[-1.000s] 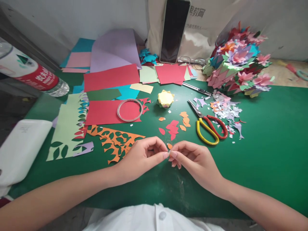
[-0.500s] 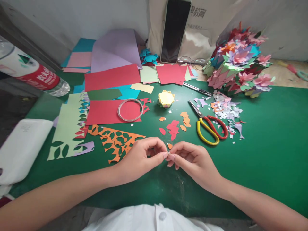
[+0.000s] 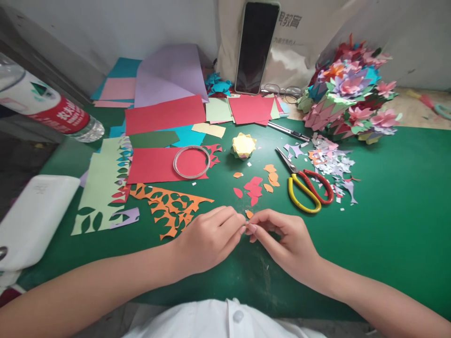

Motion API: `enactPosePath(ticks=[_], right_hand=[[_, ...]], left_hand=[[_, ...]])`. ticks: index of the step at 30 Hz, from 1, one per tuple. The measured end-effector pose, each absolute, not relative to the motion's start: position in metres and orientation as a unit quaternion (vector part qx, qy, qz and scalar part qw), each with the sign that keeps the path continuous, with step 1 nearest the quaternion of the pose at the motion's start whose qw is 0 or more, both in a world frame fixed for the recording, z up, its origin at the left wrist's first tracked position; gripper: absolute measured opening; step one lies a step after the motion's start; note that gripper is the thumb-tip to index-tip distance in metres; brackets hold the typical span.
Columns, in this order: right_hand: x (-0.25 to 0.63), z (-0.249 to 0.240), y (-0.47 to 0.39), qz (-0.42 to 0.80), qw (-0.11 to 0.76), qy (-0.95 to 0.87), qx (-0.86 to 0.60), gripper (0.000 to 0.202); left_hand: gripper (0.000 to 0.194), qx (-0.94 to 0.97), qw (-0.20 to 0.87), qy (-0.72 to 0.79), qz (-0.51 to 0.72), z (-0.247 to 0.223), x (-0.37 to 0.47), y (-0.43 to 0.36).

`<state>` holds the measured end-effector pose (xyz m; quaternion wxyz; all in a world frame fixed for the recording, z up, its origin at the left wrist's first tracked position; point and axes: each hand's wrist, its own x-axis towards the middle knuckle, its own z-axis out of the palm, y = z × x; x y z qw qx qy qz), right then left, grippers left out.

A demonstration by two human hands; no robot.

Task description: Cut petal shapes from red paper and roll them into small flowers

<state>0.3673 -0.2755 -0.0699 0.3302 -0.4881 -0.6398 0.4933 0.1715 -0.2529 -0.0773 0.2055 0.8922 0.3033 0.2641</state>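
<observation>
A phone (image 3: 257, 49) stands before a printed bag (image 3: 310, 28), eyeglasses (image 3: 282, 90) beside it.

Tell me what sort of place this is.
Probably a papercraft work table, though I can't tell whether in a home or a classroom. Scissors, a heap of paper scraps and a cluster of paper flowers show it.
</observation>
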Motion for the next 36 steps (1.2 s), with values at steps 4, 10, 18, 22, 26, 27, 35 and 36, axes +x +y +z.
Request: enactPosePath(ticks=[4,10,18,22,26,27,35,36], right_hand=[[0.3687,-0.0720,-0.2774,0.411,0.335,-0.706,-0.470,0.008],[0.3694,-0.0748,-0.2802,0.331,0.335,-0.762,-0.445,0.010],[0.3692,-0.0779,-0.2795,0.303,0.332,-0.784,-0.428,0.011],[0.3689,-0.0780,-0.2789,0.315,0.326,-0.780,-0.431,0.011],[0.3695,-0.0771,-0.2793,0.315,0.312,-0.783,-0.437,0.011],[0.3698,-0.0766,-0.2794,0.314,0.306,-0.785,-0.439,0.011],[0.3703,-0.0751,-0.2770,0.314,0.293,-0.791,-0.435,0.013],[0.3703,-0.0751,-0.2767,0.316,0.293,-0.791,-0.433,0.013]], left_hand=[[0.022,0.903,0.180,0.309,0.239,-0.0779,0.1710,-0.2509],[0.029,0.907,0.176,0.304,0.233,-0.0769,0.1712,-0.2511],[0.026,0.909,0.182,0.296,0.230,-0.0777,0.1722,-0.2523],[0.027,0.910,0.183,0.293,0.230,-0.0787,0.1713,-0.2523],[0.027,0.909,0.194,0.287,0.230,-0.0785,0.1706,-0.2515],[0.027,0.910,0.197,0.287,0.227,-0.0783,0.1705,-0.2513],[0.027,0.907,0.201,0.303,0.213,-0.0785,0.1707,-0.2511],[0.027,0.907,0.202,0.302,0.212,-0.0783,0.1708,-0.2513]])
